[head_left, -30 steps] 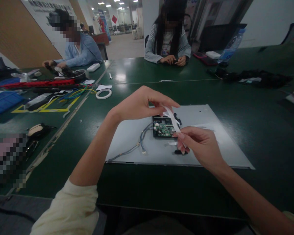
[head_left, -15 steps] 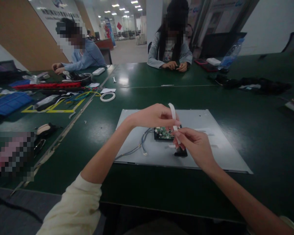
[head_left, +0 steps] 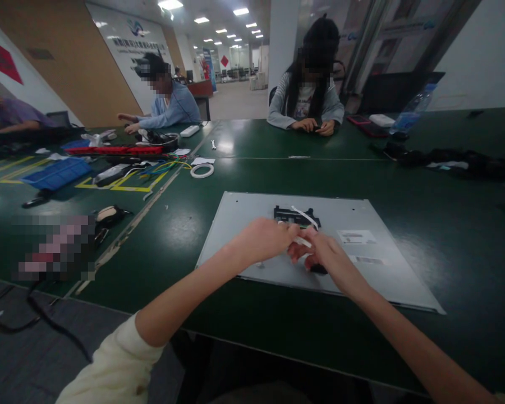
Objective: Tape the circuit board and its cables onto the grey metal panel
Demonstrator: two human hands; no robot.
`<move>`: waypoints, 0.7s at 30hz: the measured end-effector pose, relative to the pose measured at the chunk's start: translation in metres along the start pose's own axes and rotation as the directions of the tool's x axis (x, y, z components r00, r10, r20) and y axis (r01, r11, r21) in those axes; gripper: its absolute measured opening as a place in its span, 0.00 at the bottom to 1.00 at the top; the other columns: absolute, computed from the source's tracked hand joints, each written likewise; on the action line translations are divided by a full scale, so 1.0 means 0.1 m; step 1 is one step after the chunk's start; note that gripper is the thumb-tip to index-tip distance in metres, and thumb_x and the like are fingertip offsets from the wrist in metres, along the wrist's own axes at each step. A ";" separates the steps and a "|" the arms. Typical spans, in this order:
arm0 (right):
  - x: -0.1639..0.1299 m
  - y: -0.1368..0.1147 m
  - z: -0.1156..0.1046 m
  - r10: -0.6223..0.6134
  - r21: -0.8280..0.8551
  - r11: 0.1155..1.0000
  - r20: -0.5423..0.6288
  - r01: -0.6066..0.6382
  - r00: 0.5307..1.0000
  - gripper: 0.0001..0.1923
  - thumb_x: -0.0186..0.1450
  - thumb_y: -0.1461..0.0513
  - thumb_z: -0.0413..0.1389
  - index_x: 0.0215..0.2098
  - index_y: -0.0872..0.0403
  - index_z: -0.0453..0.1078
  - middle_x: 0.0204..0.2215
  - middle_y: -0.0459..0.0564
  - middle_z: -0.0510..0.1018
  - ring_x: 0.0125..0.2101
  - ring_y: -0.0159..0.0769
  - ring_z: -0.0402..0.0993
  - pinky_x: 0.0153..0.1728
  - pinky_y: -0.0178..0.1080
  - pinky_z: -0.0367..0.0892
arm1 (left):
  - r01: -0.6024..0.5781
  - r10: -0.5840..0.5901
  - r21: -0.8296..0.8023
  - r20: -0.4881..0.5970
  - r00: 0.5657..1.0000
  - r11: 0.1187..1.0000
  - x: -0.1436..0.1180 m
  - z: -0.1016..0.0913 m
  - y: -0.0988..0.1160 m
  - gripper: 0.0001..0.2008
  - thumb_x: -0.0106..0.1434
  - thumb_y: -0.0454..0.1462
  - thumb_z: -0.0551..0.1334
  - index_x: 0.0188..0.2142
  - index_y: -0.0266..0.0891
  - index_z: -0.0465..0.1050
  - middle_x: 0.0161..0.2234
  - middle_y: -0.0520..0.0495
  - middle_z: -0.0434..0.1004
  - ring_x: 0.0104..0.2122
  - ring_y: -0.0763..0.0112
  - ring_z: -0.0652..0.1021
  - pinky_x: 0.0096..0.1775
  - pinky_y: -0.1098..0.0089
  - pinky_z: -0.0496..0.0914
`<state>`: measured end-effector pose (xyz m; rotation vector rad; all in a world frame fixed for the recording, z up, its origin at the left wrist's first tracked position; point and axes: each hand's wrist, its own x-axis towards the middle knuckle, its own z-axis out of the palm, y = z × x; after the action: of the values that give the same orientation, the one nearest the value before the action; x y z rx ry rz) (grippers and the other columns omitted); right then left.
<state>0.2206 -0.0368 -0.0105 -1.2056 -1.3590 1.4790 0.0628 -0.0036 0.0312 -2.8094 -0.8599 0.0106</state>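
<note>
One white strip was pinched in my right grip, above the grey panel that lay flat on the table. Its free end sloped up and leftward across my view of the black bracket. My left grip was curled right beside my right fingertips; I could not tell whether it closed on anything. Right of my hands, a label sat on the panel. Well apart, to the left, lay the ring and blue tray.
</note>
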 end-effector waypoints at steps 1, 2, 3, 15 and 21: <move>0.01 0.02 0.01 -0.003 -0.037 0.999 0.026 0.004 1.000 0.26 0.58 0.42 0.47 0.33 0.58 0.66 0.26 0.52 0.74 0.24 0.33 0.71 0.17 0.30 0.60 | 0.026 -0.026 -0.003 0.003 1.000 1.000 -0.01 0.01 0.05 0.09 0.64 0.31 0.50 0.41 0.31 0.65 0.31 0.42 0.75 0.27 0.69 0.76 0.27 0.72 0.65; 0.01 0.04 0.01 -0.011 -0.074 0.997 0.043 0.014 0.999 0.25 0.58 0.43 0.49 0.32 0.57 0.66 0.25 0.51 0.73 0.23 0.32 0.71 0.16 0.30 0.60 | 0.046 -0.046 -0.015 0.005 0.999 0.999 -0.02 0.03 0.08 0.09 0.64 0.31 0.50 0.40 0.31 0.66 0.31 0.42 0.75 0.27 0.69 0.76 0.27 0.72 0.66; 0.02 0.05 0.01 -0.019 -0.102 0.995 0.054 0.024 0.998 0.24 0.57 0.44 0.51 0.31 0.57 0.66 0.24 0.50 0.73 0.23 0.31 0.70 0.16 0.30 0.60 | 0.060 -0.060 -0.032 0.005 0.998 0.998 -0.02 0.04 0.11 0.08 0.63 0.30 0.50 0.39 0.31 0.66 0.30 0.41 0.75 0.27 0.70 0.76 0.28 0.72 0.66; -0.01 -0.02 -0.03 -0.004 0.125 0.992 0.006 0.004 1.000 0.16 0.56 0.51 0.57 0.26 0.56 0.66 0.16 0.41 0.66 0.14 0.21 0.57 0.15 0.28 0.52 | 0.048 -0.179 -0.867 -0.048 0.983 0.497 -0.17 -0.02 -0.11 0.11 0.61 0.34 0.55 0.43 0.36 0.67 0.22 0.53 0.72 0.22 0.78 0.72 0.28 0.76 0.67; 0.01 -0.01 -0.09 -0.034 0.254 0.966 -0.059 0.048 0.998 0.13 0.56 0.54 0.58 0.26 0.56 0.64 0.16 0.39 0.61 0.16 0.21 0.52 0.16 0.28 0.46 | 0.062 -0.334 -0.973 -0.017 0.942 0.224 -0.25 0.01 -0.15 0.18 0.61 0.40 0.56 0.49 0.36 0.62 0.30 0.48 0.73 0.24 0.78 0.73 0.27 0.76 0.69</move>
<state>0.2288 -0.0340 -0.0097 -1.0391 -1.1117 1.5277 0.0339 -0.0055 0.0314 -3.5485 -1.5752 -1.3692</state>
